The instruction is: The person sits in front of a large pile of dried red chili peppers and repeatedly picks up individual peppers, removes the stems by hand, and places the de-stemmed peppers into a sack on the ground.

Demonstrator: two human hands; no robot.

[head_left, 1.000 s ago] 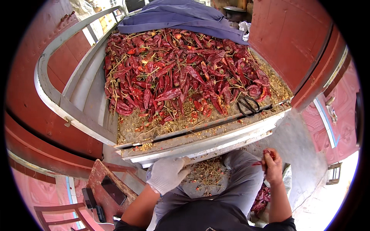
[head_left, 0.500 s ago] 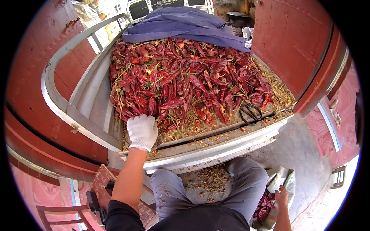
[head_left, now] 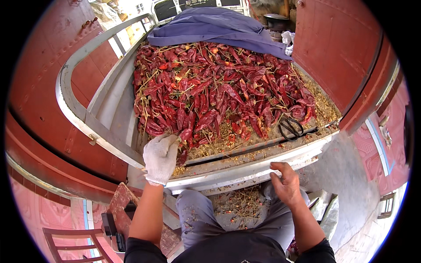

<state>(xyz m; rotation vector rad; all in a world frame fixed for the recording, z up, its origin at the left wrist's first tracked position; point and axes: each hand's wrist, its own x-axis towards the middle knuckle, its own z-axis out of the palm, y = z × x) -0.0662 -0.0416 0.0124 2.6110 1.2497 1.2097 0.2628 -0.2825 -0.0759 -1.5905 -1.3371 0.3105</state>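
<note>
A heap of dried red chili peppers [head_left: 206, 94] covers the truck bed in front of me. My left hand [head_left: 160, 158], in a white knit glove, is at the heap's near left edge. Its fingers are curled, closed on a dried red chili pepper [head_left: 187, 133] by its stem end; the fingertips are partly hidden. Bare and empty, my right hand [head_left: 287, 183] hovers above my right knee, just short of the bed's near edge, with thumb and forefinger apart. Black-handled scissors [head_left: 290, 129] lie at the near right of the bed.
A bluish-purple cloth [head_left: 215, 28] covers the heap's far end. Metal rails [head_left: 72, 94] run along the left, and red metal doors [head_left: 337, 57] flank the bed. The bed's white rim [head_left: 245, 173] crosses before my knees. A pale sack [head_left: 326, 208] stands right of my leg.
My right hand has risen from the sack at the lower right to over my knee, near the bed's edge. My left hand has drawn slightly back from the heap with a pepper.
</note>
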